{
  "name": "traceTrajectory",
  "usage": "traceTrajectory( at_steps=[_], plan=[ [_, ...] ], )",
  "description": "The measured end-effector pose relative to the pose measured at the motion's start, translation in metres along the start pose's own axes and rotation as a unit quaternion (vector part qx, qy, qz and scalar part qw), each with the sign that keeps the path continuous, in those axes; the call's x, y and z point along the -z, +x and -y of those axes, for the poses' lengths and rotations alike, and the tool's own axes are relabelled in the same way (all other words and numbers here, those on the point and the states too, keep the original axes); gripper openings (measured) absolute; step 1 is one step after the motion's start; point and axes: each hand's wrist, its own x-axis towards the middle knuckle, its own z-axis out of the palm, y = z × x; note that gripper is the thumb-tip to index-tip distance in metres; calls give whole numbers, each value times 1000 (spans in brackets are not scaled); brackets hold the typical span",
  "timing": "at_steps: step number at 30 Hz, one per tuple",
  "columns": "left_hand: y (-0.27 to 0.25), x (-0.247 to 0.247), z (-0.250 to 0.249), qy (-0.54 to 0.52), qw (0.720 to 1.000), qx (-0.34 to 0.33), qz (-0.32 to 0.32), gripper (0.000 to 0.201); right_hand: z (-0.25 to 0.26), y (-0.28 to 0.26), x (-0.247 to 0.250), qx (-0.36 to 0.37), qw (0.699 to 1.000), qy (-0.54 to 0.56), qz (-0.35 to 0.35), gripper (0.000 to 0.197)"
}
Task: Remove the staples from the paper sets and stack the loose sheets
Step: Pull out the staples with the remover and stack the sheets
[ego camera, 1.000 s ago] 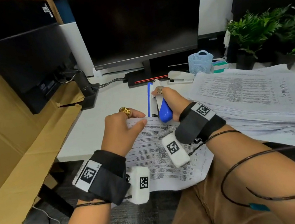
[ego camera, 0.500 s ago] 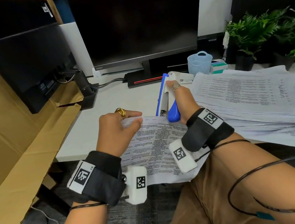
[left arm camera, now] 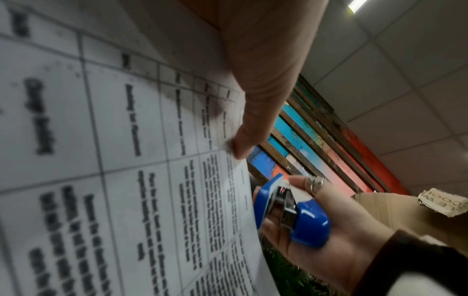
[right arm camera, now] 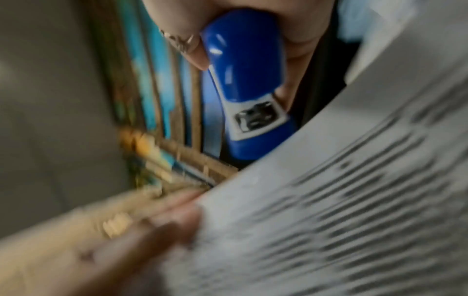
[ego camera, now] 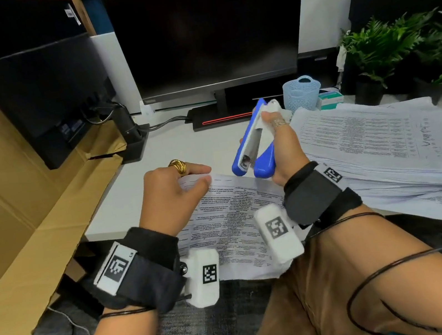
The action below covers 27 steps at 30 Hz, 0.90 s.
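A printed paper set (ego camera: pixel 234 217) lies at the desk's front edge and hangs over it toward my lap. My left hand (ego camera: pixel 173 193) pinches its top left corner between thumb and forefinger; the thumb (left arm camera: pixel 253 124) shows on the sheet (left arm camera: pixel 126 160) in the left wrist view. My right hand (ego camera: pixel 279 147) grips a blue and white stapler (ego camera: pixel 254 144), lifted off the paper and tilted, its hinged end toward me. The stapler (left arm camera: pixel 291 212) hangs beside the paper's edge, and the right wrist view shows its blue body (right arm camera: pixel 245 80) above the blurred sheet (right arm camera: pixel 354 200).
A large pile of printed sheets (ego camera: pixel 391 144) covers the desk's right side. A monitor (ego camera: pixel 208 26) stands behind, with a small blue basket (ego camera: pixel 301 92) and potted plants (ego camera: pixel 410 48) at the right. Cardboard (ego camera: pixel 17 216) lines the left.
My right hand has lifted the stapler up and away from the paper's top corner, tilting it. My left hand keeps its pinch on the corner.
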Motion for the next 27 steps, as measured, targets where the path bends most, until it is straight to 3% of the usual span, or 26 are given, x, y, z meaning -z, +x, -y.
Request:
traceTrajectory(
  at_steps=[3, 8, 17, 27],
  plan=[
    [0, -3, 0, 1, 1000, -7, 5, 9, 5, -3, -4, 52, 994, -97, 0, 17],
    [-2, -4, -2, -18, 1000, -17, 1, 8, -1, 4, 0, 97, 989, -113, -24, 15],
    [-2, -4, -7, -29, 999, -28, -36, 9, -7, 0, -2, 106, 985, -132, -21, 16],
    [-5, -6, -12, -44, 997, -68, -19, 9, -6, -8, -9, 136, 982, -131, -18, 30]
  ],
)
